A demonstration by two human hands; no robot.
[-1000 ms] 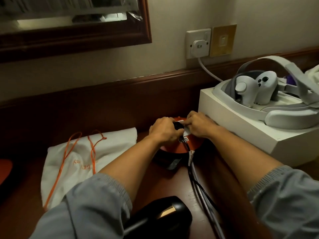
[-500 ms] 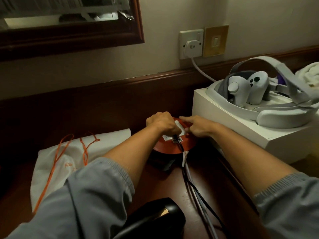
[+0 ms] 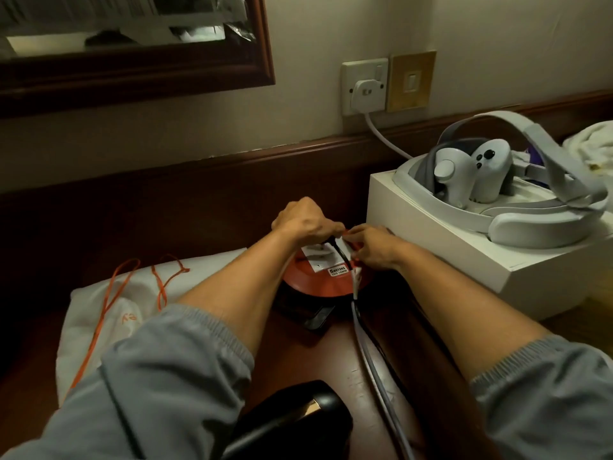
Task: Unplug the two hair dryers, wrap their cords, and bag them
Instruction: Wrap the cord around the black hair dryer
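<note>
At the back middle of the counter [image 3: 298, 356], an orange cable reel [image 3: 318, 280] is seen lying flat, with both hands over it. The left hand [image 3: 303, 224] is curled tight on a black plug [image 3: 333, 242] at the reel's top, raised clear of the white socket face; the right hand [image 3: 373, 247] is pressed on the reel's right side, fingers bent and pinching at the plug's cord [image 3: 343, 257]. A black cord and a grey cord [image 3: 374, 370] are run together from the reel to the counter's front edge. A black hair dryer [image 3: 298, 423] is lying at the front edge, between the forearms. A white drawstring bag [image 3: 109, 313] is spread flat toward the left edge. A white box [image 3: 464, 260] crowds the right side, just beside the reel; open wood is left only between reel and dryer. Compared with half a second before, the left hand has been lifted higher and more of the reel's label is uncovered.
</note>
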